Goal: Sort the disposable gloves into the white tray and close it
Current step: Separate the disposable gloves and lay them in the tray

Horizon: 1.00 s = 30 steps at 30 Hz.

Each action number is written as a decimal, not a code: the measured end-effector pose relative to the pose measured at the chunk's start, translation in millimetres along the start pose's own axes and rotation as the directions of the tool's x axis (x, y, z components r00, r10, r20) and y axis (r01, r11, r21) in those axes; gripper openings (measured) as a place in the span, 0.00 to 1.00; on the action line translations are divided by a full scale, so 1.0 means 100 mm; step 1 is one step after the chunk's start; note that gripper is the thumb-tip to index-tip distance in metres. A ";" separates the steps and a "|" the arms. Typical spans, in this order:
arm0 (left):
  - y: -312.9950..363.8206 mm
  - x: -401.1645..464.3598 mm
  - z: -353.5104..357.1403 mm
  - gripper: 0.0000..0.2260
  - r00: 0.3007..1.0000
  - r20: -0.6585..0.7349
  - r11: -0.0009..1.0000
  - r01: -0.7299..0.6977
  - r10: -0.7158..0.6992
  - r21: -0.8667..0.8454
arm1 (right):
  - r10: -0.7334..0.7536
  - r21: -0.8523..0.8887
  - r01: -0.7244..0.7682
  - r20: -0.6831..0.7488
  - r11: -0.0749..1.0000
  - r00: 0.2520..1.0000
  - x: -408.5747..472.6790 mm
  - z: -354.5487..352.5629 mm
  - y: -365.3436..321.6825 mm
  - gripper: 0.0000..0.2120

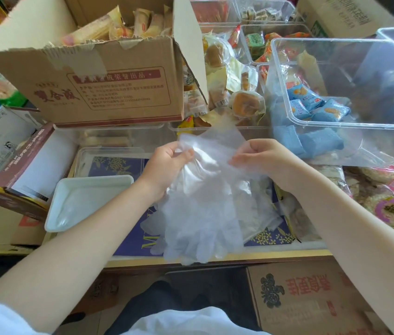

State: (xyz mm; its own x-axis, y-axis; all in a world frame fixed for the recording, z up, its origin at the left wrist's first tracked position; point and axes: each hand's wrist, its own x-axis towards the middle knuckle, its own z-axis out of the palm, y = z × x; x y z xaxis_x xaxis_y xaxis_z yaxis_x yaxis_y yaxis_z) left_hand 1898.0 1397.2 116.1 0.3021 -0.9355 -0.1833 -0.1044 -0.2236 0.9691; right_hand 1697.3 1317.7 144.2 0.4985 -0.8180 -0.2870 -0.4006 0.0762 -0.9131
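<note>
Translucent, crinkled disposable gloves (203, 213) hang pinched between left hand (167, 165) and right hand (261, 158).

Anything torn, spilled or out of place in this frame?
The cardboard box behind the white tray has a ragged, torn top edge with tape remnants. Both the left hand and right hand pinch the gloves; nothing looks spilled.

tray (87, 204) left of gloves (203, 213), carton (109, 85) behind
</note>
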 end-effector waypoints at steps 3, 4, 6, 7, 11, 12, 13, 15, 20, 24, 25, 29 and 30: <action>-0.03 0.02 0.01 0.05 0.997 -0.065 0.997 0.038 -0.043 -0.066 | 0.012 0.062 -0.011 -0.008 0.998 1.000 0.00 0.02 0.02 0.08; -0.04 0.03 0.02 0.05 0.995 -0.085 0.997 0.037 -0.043 -0.068 | 0.008 0.094 -0.005 -0.031 0.996 0.999 0.01 0.03 0.02 0.07; -0.06 0.06 0.01 0.06 0.991 -0.131 1.000 0.015 -0.016 -0.013 | 0.011 0.214 0.006 -0.077 0.977 0.997 0.01 0.04 0.00 0.07; -0.07 0.08 0.00 0.07 0.989 -0.150 1.000 0.001 0.003 0.023 | 0.025 0.243 0.001 -0.104 0.970 0.994 0.02 0.03 -0.02 0.07; -0.19 0.19 -0.14 0.12 0.965 -0.260 0.988 0.001 0.041 0.157 | 0.157 0.178 -0.120 -0.210 0.977 0.965 0.03 -0.11 -0.04 0.10; -0.23 0.22 -0.18 0.13 0.956 -0.292 0.986 0.013 0.037 0.167 | 0.176 0.191 -0.141 -0.185 0.972 0.967 0.02 -0.14 -0.04 0.11; -0.24 0.24 -0.22 0.13 0.948 -0.317 0.985 0.023 0.034 0.173 | 0.186 0.202 -0.155 -0.142 0.967 0.972 0.00 -0.16 -0.06 0.13; -0.26 0.28 -0.28 0.13 0.932 -0.361 0.978 0.044 0.033 0.202 | 0.197 0.086 -0.188 -0.106 0.978 0.975 -0.02 -0.19 -0.07 0.15; -0.17 0.34 -0.26 0.14 0.895 -0.429 0.955 0.008 0.126 0.296 | 0.209 -0.093 -0.252 -0.331 0.963 0.920 0.07 -0.15 -0.08 0.20; -0.05 0.21 -0.08 0.11 0.861 -0.416 0.913 -0.122 0.292 0.388 | 0.471 0.135 -0.459 -0.076 0.878 0.879 -0.01 0.14 -0.03 0.21; -0.03 0.17 -0.03 0.12 0.849 -0.412 0.904 -0.159 0.330 0.397 | 0.495 0.200 -0.486 0.009 0.851 0.869 -0.03 0.23 -0.01 0.22; -0.05 -0.01 0.15 0.08 0.840 -0.299 0.859 -0.322 0.453 0.398 | 0.381 0.490 -0.396 0.135 0.777 0.915 -0.05 0.55 0.04 0.25; -0.07 -0.04 0.18 0.07 0.843 -0.259 0.848 -0.353 0.471 0.395 | 0.337 0.527 -0.359 0.143 0.770 0.931 -0.04 0.61 0.02 0.25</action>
State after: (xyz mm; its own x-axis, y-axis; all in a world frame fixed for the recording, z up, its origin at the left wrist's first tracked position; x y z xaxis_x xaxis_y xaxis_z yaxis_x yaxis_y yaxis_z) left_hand 1880.5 1398.1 106.8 0.4508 -0.8233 0.3448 -0.5694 0.0323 0.8214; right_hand 1741.6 1356.1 126.0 0.4386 -0.6544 -0.6159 -0.0830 0.6529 -0.7529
